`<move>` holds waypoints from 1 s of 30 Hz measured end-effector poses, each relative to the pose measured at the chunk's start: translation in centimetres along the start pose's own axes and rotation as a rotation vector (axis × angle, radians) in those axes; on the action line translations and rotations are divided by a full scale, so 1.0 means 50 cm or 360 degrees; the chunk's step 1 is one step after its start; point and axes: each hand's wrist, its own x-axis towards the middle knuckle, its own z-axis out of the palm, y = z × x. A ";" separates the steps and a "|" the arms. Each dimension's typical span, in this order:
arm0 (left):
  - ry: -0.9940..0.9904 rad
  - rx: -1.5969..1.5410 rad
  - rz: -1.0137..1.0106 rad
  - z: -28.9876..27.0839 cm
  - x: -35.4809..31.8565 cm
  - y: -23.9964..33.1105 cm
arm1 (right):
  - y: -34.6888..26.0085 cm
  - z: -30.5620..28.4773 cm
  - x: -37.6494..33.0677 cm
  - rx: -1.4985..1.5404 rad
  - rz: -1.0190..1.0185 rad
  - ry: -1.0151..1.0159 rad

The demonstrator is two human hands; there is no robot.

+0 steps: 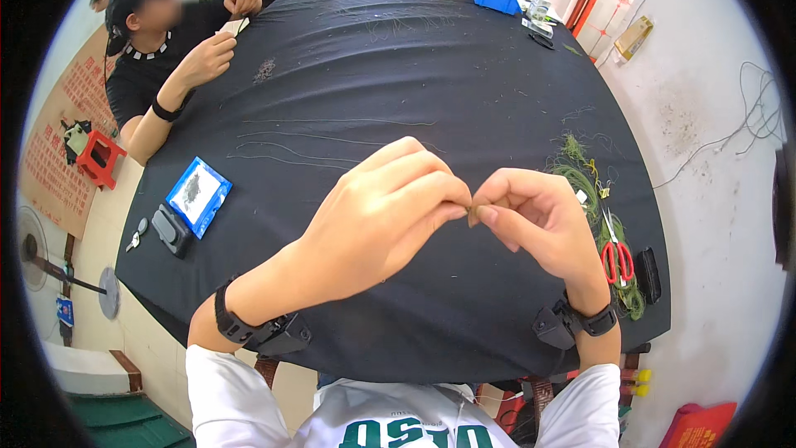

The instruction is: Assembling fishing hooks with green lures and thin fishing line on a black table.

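Two pinches meet, left hand (373,216) and right hand (535,224); contents unclear; slack grip could drop them; green thread (574,176) at 3 o'clock could snag fingers.

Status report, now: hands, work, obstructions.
Left hand and right hand pinched, close together; anything held too small to tell. Thin pale threads on black tablecloth. Nothing blocking; red-handled metal scissors off right.

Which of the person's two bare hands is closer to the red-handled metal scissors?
The bare right hand: the red-handled metal scissors lie just to its right, while the bare left hand is farther off, to the left.
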 end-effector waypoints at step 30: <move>0.0210 0.0085 0.0167 -0.017 -0.016 0.047 | -0.028 0.059 -0.040 -0.0481 -0.0503 0.0315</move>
